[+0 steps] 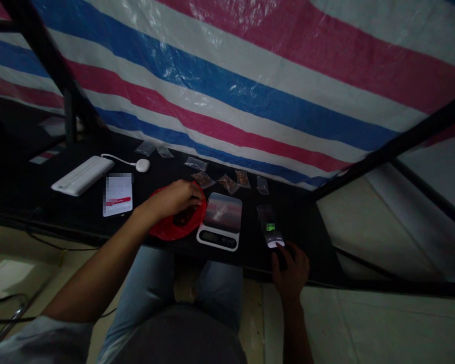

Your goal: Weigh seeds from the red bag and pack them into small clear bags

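My left hand (pixel 174 199) reaches into a red plastic bag (pixel 178 230), its fingers curled at the bag's rim above dark contents (pixel 185 216). To the right of the bag stands a white digital kitchen scale (pixel 219 221) with a reflective platform and nothing on it. My right hand (pixel 290 269) rests at the table's front edge, its fingers over a small dark device with a pale glowing top (pixel 275 239). Several small clear bags hold reddish-brown dried pieces, including one (pixel 227 184) behind the scale.
A black table (pixel 60 207) carries a white power bank (pixel 82 175), a cable leading to a round white object (pixel 142 165), a partly blurred white card (pixel 117 194), and several clear bags (pixel 146 147). A striped plastic tarp (pixel 227 86) and black metal frame bars stand behind it.
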Tool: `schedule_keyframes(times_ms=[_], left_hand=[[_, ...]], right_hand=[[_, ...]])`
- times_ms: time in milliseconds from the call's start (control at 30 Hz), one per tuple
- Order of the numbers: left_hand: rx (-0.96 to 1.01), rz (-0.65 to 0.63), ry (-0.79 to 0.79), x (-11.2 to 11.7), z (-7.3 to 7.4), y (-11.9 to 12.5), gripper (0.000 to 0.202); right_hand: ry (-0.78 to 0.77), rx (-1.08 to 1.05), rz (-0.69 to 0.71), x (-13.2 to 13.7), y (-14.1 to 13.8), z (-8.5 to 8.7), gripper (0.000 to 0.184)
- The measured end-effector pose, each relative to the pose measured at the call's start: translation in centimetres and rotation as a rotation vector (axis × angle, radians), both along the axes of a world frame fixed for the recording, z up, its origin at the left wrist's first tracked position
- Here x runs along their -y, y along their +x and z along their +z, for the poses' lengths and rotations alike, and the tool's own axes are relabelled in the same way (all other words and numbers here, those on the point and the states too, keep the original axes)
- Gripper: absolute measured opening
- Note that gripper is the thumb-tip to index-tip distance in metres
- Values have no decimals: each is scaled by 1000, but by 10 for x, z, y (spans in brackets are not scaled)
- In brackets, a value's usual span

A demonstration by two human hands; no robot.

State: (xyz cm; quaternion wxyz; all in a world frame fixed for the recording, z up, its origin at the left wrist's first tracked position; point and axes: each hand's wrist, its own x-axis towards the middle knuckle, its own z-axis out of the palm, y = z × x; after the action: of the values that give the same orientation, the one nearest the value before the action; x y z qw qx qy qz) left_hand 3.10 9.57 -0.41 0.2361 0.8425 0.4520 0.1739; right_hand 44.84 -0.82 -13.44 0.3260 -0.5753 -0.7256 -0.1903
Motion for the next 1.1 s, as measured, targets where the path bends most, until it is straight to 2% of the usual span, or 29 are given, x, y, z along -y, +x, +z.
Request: schedule_keyframes(times_ms=[133, 333, 500, 1100], left_hand=[[108, -86, 62, -10, 10, 33, 21], [61, -196, 116, -20, -3, 61, 20], [19, -242, 154, -21, -7, 67, 20], [-24, -154, 35, -18, 2, 70, 27]], right_hand=[[-11, -13, -9, 0, -1, 0, 34], [6, -9, -18, 0, 0, -2, 35], [21, -4, -7, 0, 1, -2, 33], [19, -23, -7, -1, 0, 0, 29]])
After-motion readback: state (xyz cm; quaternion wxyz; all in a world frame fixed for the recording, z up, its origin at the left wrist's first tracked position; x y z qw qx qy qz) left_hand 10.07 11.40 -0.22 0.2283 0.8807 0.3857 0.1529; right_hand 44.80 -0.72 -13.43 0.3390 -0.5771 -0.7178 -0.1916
